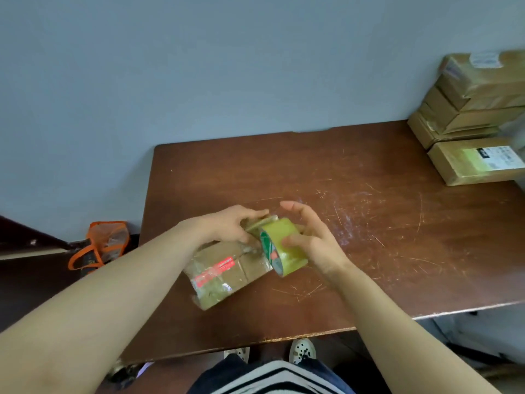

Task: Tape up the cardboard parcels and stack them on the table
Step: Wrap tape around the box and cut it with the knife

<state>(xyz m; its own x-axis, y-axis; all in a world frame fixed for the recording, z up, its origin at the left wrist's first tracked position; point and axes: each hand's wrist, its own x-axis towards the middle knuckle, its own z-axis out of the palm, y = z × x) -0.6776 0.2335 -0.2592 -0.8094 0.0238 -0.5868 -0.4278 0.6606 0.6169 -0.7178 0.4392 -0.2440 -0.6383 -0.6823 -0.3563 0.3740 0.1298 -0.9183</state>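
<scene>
So the cardboard parcel (224,273) sits on the scratched brown table (369,223), near the front edge, already shiny with clear tape and showing a red label on top. The left hand (230,226) grips its far end, fingers curled over the edge. Right up against that same end, the right hand (312,240) holds a yellowish tape roll (281,245), thumb pressed on the outer face and fingers wrapped behind. Over at the far right corner there's a stack of parcels (468,103), with one labelled box (477,166) in front of it. An orange bag (102,245) is on the floor to the left.
</scene>
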